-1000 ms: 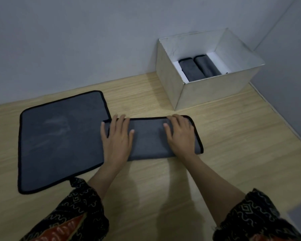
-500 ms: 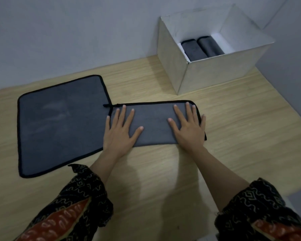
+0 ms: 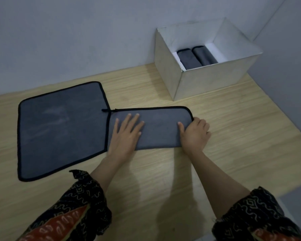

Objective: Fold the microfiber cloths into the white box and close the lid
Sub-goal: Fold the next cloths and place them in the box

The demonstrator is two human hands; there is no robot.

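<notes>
A grey microfiber cloth with black trim, folded in half (image 3: 161,126), lies on the wooden table in front of me. My left hand (image 3: 126,133) rests flat on its left part with the fingers spread. My right hand (image 3: 195,132) pinches the cloth's right end, thumb on top and fingers curled around the edge. A second grey cloth (image 3: 59,129) lies unfolded and flat to the left, its corner touching the folded one. The white box (image 3: 208,82) stands open at the back right, with two folded grey cloths (image 3: 196,57) side by side inside. No lid is in view.
The wooden table (image 3: 233,136) meets grey walls behind and on the right, so the box sits in the corner. My patterned sleeves fill the bottom of the view. A grey surface shows past the table's front right edge.
My right hand slid from lying flat on the folded cloth to its right end and closed on the edge. My left hand stayed flat on the left part.
</notes>
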